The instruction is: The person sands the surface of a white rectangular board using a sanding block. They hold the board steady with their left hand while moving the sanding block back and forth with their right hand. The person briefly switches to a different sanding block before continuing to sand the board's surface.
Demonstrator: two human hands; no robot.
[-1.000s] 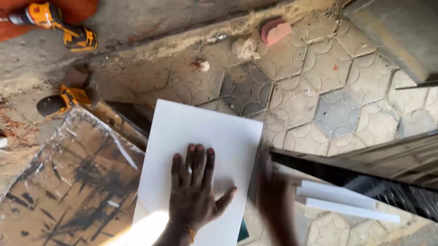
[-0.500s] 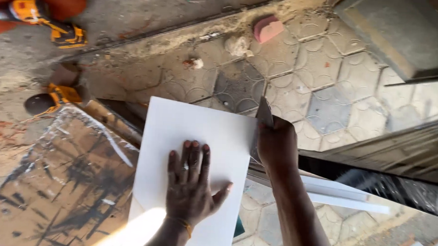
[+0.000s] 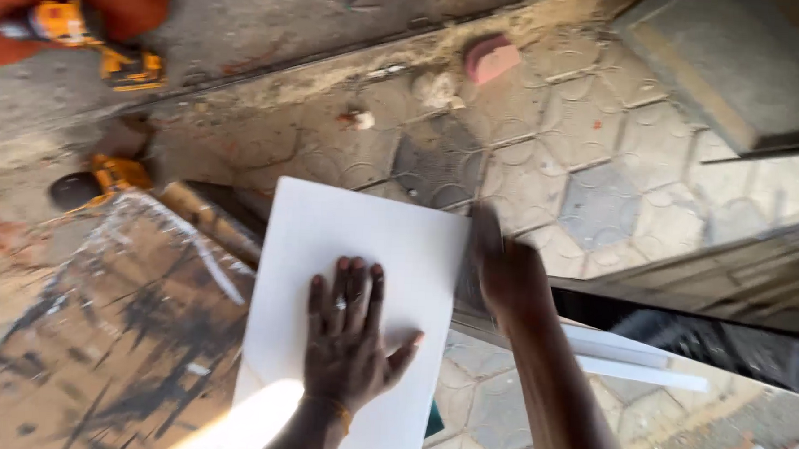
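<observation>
On the white board [image 3: 361, 277], just below its middle, the left hand [image 3: 348, 339] is laid flat with fingers spread, pressing it down. The board's long axis runs away from the person, its far end over the patterned paving [image 3: 600, 152]. At the board's right edge, beside its far corner, the right hand [image 3: 505, 269] is closed around a thin dark tool, blurred beyond telling. The right edge is nearer the right hand; a scuffed brown panel [image 3: 116, 329] lies to the board's left.

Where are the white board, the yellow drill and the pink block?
white board [image 3: 363, 232], head view, bare top part.
yellow drill [image 3: 62, 23], head view, its body.
pink block [image 3: 493, 58], head view, its middle.
</observation>
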